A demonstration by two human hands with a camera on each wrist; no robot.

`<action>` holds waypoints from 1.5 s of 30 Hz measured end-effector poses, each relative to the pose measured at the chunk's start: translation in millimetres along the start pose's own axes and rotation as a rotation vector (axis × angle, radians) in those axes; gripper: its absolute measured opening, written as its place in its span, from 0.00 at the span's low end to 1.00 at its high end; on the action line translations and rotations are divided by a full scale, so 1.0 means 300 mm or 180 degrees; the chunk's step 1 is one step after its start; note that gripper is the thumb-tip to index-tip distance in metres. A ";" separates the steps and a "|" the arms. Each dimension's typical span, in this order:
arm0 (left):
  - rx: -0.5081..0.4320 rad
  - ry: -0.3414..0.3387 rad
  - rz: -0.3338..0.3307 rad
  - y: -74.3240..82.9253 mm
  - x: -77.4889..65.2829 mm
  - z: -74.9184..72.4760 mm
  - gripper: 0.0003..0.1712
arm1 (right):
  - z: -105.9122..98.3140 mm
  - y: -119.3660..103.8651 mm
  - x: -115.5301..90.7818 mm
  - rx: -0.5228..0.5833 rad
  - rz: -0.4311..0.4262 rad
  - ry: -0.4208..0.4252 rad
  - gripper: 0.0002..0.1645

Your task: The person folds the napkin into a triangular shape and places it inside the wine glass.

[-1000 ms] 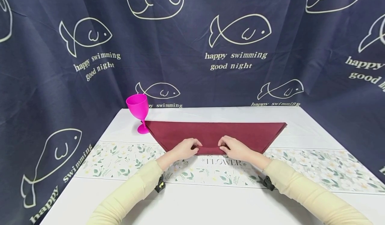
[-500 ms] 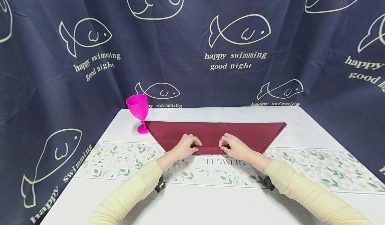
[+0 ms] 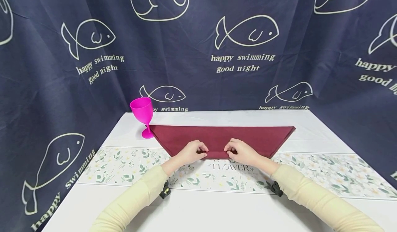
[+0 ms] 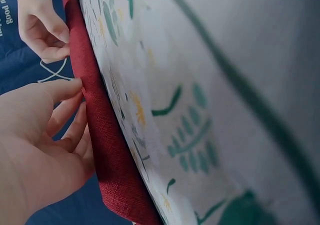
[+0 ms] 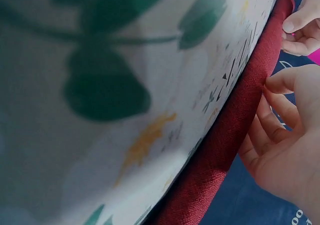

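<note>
A dark red cloth napkin (image 3: 217, 137) lies on the table in a trapezoid shape, its long side at the back and its short side toward me. That near edge forms a thick rounded roll (image 4: 100, 120), as the left wrist view shows. My left hand (image 3: 190, 152) pinches the roll left of its middle, thumb in front and fingers behind. To the right, my right hand (image 3: 242, 152) pinches the same roll in a mirrored way, seen close in the right wrist view. A short stretch of red fabric shows between the two hands.
A bright pink goblet (image 3: 142, 111) stands upright at the napkin's back left corner, its foot by the cloth. White table covering (image 3: 217, 208) with a floral band (image 3: 124, 164) and printed lettering lies beneath. A navy curtain (image 3: 192, 52) with fish drawings hangs behind and at both sides.
Both hands keep hold of the napkin's near edge. The fingers have shifted only slightly, with the right fingertips a little further left. The goblet has not moved.
</note>
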State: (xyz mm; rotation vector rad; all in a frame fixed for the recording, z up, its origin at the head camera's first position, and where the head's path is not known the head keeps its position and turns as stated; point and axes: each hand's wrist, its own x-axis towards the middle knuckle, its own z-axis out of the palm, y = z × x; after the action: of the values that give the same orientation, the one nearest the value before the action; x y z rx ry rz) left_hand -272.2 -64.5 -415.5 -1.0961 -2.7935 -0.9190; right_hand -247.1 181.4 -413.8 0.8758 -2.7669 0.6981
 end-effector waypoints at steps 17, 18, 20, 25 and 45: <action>0.0375 -0.0181 0.0037 -0.002 -0.008 -0.006 0.15 | 0.009 0.020 -0.005 -0.0194 0.0007 -0.0110 0.14; 0.0387 -0.0168 0.0034 -0.003 -0.008 -0.006 0.14 | 0.010 0.019 -0.005 -0.0194 0.0010 -0.0119 0.14; 0.0368 -0.0143 -0.0019 -0.006 -0.007 -0.003 0.14 | 0.010 0.020 -0.006 -0.0198 0.0006 -0.0131 0.13; 0.0254 -0.0079 -0.0250 -0.006 -0.001 0.000 0.12 | 0.012 0.019 -0.005 -0.0234 0.0003 -0.0124 0.12; 0.0076 -0.0026 -0.0430 -0.002 0.004 0.001 0.10 | 0.001 -0.004 -0.009 -0.0342 0.0064 -0.0068 0.08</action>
State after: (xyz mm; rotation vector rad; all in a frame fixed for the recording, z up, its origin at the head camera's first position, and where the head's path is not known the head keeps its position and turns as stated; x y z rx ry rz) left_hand -273.3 -64.0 -415.8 -0.9198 -2.9076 -0.8905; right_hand -244.4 181.8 -414.3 0.8399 -2.8059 0.5403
